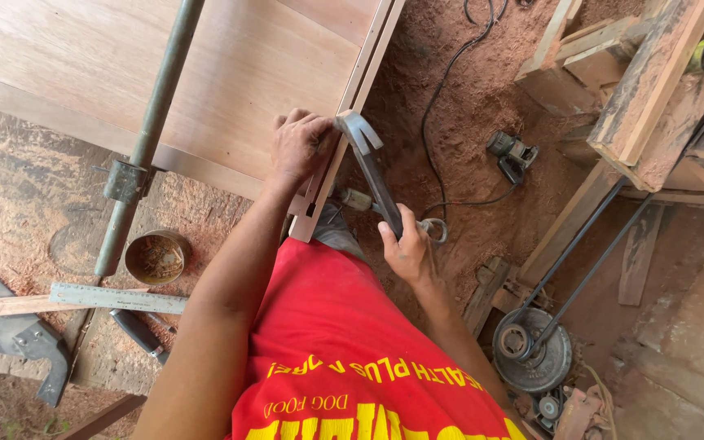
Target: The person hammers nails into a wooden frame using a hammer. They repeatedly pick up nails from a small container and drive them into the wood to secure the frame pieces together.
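Observation:
My left hand [299,147] presses down on the edge of a large wooden panel [230,73] where a narrow wooden strip [344,147] runs along its right side. A claw hammer [372,167] is gripped in my right hand [405,248] by its dark handle. Its metal head sits against the strip just right of my left fingers. The lower end of the strip is partly hidden behind my left wrist.
A long metal pipe clamp [150,134] crosses the panel. A small round tin [156,257], a steel ruler [116,298], a knife [138,334] and a saw [10,326] lie at left. A router with black cable [512,155], wooden frames [645,90] and a pulley wheel [531,346] stand on the sawdust floor at right.

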